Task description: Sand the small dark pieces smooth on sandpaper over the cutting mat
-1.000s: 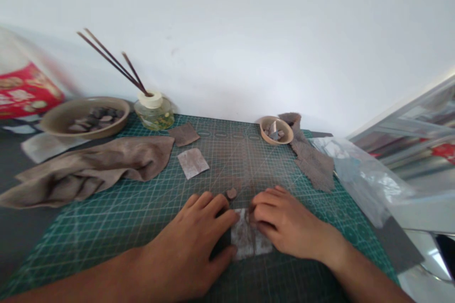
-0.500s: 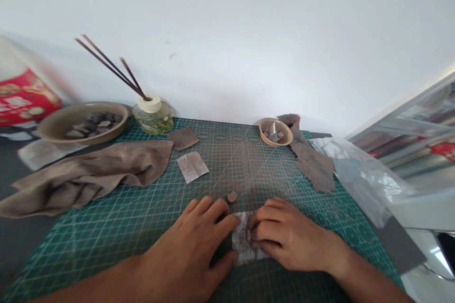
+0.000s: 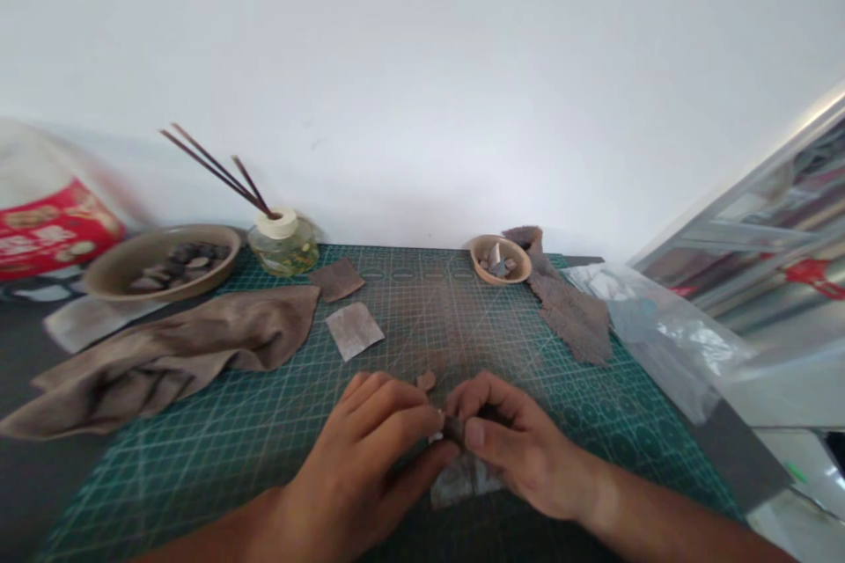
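Observation:
Between both hands is a small dark grey piece [image 3: 453, 429], gripped at its right by the thumb and fingers of my right hand [image 3: 521, 444]. My left hand [image 3: 376, 449] is closed at the piece's left end, with a whitish bit at its fingertips. Under the hands a pale grey square sheet [image 3: 455, 484] lies on the green cutting mat [image 3: 264, 422]. Just beyond the fingertips sits a small brown chip [image 3: 426, 381].
Farther off lie a light square [image 3: 355, 330] and a brown square [image 3: 338, 279]. A brown cloth [image 3: 198, 343], a large bowl of stones [image 3: 99, 281] and a reed diffuser [image 3: 283, 246] stand left; a small bowl [image 3: 484, 273], ragged cloth [image 3: 574, 312] and plastic bag [image 3: 660, 334] are right.
Both hands have come together and lifted the dark piece off the pale sheet. My left fingers have closed at it, and my right thumb now presses on it. The view has tilted up slightly.

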`<control>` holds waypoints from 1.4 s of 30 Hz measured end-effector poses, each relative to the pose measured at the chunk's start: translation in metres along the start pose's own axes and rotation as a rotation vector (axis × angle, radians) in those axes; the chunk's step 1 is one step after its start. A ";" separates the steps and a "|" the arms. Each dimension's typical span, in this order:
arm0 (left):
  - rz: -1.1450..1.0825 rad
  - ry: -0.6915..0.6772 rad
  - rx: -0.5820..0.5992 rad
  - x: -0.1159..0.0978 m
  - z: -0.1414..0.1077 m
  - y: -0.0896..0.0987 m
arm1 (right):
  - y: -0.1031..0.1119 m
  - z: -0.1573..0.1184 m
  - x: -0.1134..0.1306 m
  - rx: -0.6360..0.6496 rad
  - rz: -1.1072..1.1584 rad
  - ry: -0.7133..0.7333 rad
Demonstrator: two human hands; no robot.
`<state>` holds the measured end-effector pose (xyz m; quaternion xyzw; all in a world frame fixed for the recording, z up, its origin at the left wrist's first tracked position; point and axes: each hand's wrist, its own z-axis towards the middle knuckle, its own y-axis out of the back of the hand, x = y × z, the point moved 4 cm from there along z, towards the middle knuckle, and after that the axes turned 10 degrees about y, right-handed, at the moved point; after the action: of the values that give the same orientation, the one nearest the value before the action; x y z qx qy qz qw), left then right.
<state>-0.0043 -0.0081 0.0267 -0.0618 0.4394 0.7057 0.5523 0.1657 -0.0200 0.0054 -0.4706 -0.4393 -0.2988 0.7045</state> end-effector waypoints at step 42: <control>0.024 -0.072 0.092 -0.004 0.002 0.001 | 0.004 -0.003 -0.017 0.108 0.355 -0.245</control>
<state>-0.0030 -0.0099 0.0312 -0.0057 0.4521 0.6929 0.5617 0.1629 -0.0214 -0.0118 -0.5349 -0.4472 -0.0871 0.7115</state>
